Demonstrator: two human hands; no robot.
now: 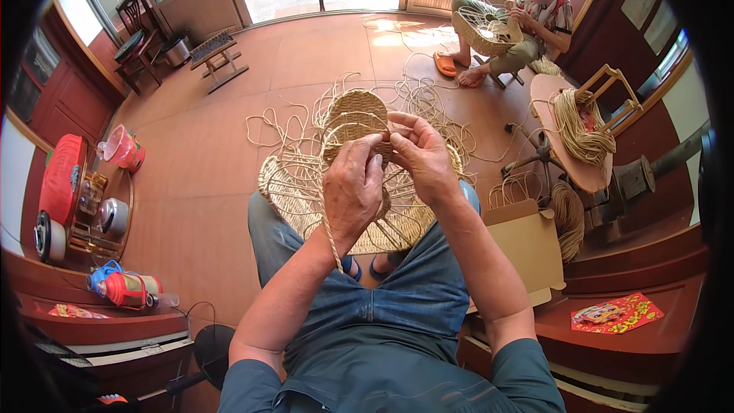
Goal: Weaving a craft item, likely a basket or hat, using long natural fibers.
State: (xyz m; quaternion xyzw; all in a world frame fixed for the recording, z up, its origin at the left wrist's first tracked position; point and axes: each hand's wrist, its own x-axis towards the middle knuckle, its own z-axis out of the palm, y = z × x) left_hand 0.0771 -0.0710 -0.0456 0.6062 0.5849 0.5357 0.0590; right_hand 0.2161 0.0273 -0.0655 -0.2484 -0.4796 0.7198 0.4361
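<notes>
Across my knees lies a partly woven straw basket (390,240) with a braided wall and bare strands running across its middle. A round woven straw piece (356,105) rises at its far side, with thin cords looped in front of it. My left hand (354,193) is closed in a pinch on a straw cord, and a twisted length of cord (329,233) hangs beside its wrist. My right hand (422,154) meets it, thumb and forefinger pinched on the cord while its other fingers curl above. My hands hide the exact spot where the fingertips meet.
Loose straw cords (428,103) spread over the floor beyond the basket. At the far right, a seated person (539,11) works on another straw basket (487,34). A cord bundle (579,128) lies on a board to the right, above an opened cardboard box (527,248). Thermos flasks (128,287) stand left.
</notes>
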